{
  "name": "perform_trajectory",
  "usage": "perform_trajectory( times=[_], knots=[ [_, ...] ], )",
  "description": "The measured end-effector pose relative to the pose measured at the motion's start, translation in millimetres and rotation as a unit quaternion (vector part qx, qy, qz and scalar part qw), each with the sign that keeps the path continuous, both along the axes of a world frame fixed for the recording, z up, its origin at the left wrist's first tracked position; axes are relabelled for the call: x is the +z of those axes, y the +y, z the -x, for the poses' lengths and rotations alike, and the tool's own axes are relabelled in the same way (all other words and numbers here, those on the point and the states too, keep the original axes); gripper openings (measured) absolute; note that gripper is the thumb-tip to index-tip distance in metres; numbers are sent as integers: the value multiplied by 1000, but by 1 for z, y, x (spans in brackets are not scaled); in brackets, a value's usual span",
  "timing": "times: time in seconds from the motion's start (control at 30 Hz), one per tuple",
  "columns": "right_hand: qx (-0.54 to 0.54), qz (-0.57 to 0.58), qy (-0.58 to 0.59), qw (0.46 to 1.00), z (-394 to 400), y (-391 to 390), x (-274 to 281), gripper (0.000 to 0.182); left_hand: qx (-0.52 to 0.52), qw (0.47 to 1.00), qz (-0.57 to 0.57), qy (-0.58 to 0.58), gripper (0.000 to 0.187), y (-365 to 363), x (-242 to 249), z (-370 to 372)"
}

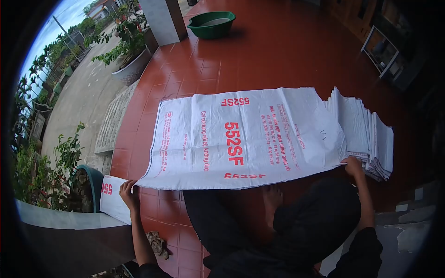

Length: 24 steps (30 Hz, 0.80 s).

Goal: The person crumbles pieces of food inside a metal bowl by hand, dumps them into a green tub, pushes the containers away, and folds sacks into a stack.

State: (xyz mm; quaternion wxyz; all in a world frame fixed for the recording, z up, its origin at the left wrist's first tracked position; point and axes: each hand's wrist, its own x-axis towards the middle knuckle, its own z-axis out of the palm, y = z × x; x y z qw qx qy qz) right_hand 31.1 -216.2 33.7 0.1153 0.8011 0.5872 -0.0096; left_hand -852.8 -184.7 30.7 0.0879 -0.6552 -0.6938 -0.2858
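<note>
A large white woven sack (241,139) with red print "552SF" lies spread flat on the red tiled floor in front of me. My left hand (128,192) grips its near left corner, next to another white sack piece (111,200). My right hand (353,166) pinches the near right corner of the same sack. The sack's right end overlaps a stack of folded white sacks (366,134). My dark-clothed legs and a bare foot (273,199) are below the sack's near edge.
A green basin (212,24) sits far back beside a grey pillar (163,19). Potted plants (127,53) line the left edge, with a teal pot (92,183) near my left hand. A white-framed shelf (382,48) stands at far right. A crumpled rag (157,243) lies by my leg.
</note>
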Motion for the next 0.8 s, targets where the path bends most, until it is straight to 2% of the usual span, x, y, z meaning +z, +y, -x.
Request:
perform_trajectory(
  times=[0.07,0.1,0.17,0.2,0.23,0.27,0.33,0.4,0.53,0.67,0.7,0.8],
  knots=[
    [-34,126,114,985,-20,10,6,21,12,999,-43,-26,21,3,4,13],
    [-27,166,135,976,-12,14,28,17,11,997,-50,-63,21,1,10,20],
    [-36,183,159,969,-11,18,53,18,14,991,-55,-125,19,-5,28,29],
    [-46,199,182,962,-12,19,64,19,-14,994,-71,-85,20,-8,30,40],
    [-48,191,191,962,-12,20,77,21,-1,989,-66,-134,21,-11,39,38],
    [-48,193,190,961,-12,23,89,21,13,981,-61,-183,21,-14,47,35],
    [-45,195,184,962,-1,17,115,22,15,979,-45,-198,22,-25,53,48],
    [-47,206,194,958,1,20,132,24,24,950,-20,-311,22,-32,64,50],
    [-53,216,110,969,12,64,177,26,4,964,-44,-261,13,-5,78,61],
    [14,92,175,980,11,80,183,17,-7,954,-53,-294,11,33,73,86],
    [27,46,205,977,7,88,177,12,6,966,-43,-254,13,45,71,92],
    [66,24,166,984,11,130,176,11,33,964,-24,-261,17,88,69,83]
  ],
)
